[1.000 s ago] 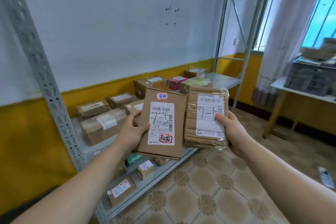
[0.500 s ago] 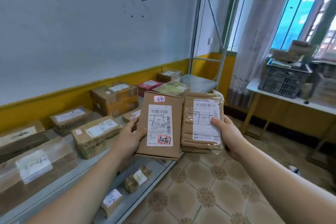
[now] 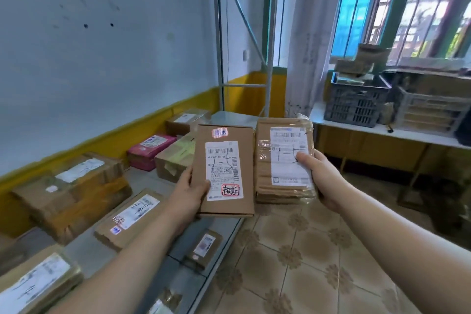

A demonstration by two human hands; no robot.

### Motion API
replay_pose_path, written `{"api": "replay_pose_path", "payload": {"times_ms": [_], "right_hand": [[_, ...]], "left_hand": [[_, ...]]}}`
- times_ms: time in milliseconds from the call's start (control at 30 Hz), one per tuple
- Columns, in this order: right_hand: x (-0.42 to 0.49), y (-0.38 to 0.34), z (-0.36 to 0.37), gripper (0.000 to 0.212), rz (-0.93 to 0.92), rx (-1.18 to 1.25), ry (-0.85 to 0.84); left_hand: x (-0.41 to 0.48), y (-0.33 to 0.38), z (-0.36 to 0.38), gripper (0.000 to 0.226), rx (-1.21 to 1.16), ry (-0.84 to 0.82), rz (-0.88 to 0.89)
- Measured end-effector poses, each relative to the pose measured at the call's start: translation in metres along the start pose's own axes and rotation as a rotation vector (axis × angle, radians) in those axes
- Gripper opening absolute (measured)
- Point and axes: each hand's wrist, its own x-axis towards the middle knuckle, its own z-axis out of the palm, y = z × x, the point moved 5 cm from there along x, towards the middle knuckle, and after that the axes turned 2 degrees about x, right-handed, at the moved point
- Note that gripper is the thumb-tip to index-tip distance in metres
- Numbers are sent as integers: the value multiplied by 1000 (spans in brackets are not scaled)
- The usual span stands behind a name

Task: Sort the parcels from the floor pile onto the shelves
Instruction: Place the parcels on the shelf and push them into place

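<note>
My left hand (image 3: 187, 195) grips a flat brown cardboard parcel (image 3: 224, 135) by its lower left edge, thumb on the white label. My right hand (image 3: 322, 178) holds a tape-wrapped brown parcel (image 3: 263, 160) by its right side, thumb on its label. Both parcels are upright, side by side, labels facing me, above the front edge of the grey metal shelf (image 3: 142, 181). On that shelf lie several brown boxes (image 3: 74, 194) and a pink parcel (image 3: 150, 148).
A lower shelf level (image 3: 183, 270) holds small parcels (image 3: 204, 247). The shelf upright and brace (image 3: 219, 33) stand at the back. To the right is a white table (image 3: 382, 130) with a dark crate (image 3: 356, 102) and a pale crate (image 3: 433, 115). Tiled floor (image 3: 305, 262) lies below.
The view has swung right along the shelf and closer to it. Both hands still hold their parcels side by side, now nearer the shelf's right end.
</note>
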Motion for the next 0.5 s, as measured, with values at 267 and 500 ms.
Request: {"api": "replay_pose_path", "payload": {"times_ms": [267, 500], "right_hand": [[153, -39, -69, 25, -116, -65, 37], [283, -49, -80, 36, -80, -76, -9]], "left_hand": [[148, 36, 83, 55, -34, 129, 50], [244, 59, 112, 59, 46, 231, 58]]}}
